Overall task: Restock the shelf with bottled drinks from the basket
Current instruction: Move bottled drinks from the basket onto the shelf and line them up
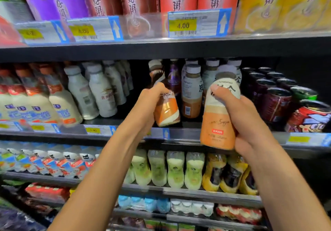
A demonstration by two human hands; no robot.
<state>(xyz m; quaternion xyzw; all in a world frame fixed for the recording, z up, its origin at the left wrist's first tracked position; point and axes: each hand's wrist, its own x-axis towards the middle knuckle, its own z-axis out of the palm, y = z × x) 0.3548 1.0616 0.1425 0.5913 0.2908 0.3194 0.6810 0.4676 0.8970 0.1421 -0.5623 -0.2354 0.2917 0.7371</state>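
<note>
Right hand (250, 121): closed round the tall orange-and-cream plastic bottle (219, 123) at mid-body, before the black shelf (186, 134) front edge.
Left hand (148, 103): smaller orange-and-white plastic bottle (167, 110) gripped at the shoulder, tilted over that edge.
Handling: judged full, fairly heavy, stiff, with a slick sleeve; best held at the waist.

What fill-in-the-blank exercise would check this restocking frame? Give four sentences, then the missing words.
1. The right hand grips a tall bottle whose lower half is coloured ____.
2. The small bottle at the shelf edge is gripped by the ____ hand.
3. The sharpest yellow price tag on the top rail reads ____.
4. On the middle shelf, the dark cans stand at the ____ end.

Missing words: orange; left; 4.00; right.
</note>
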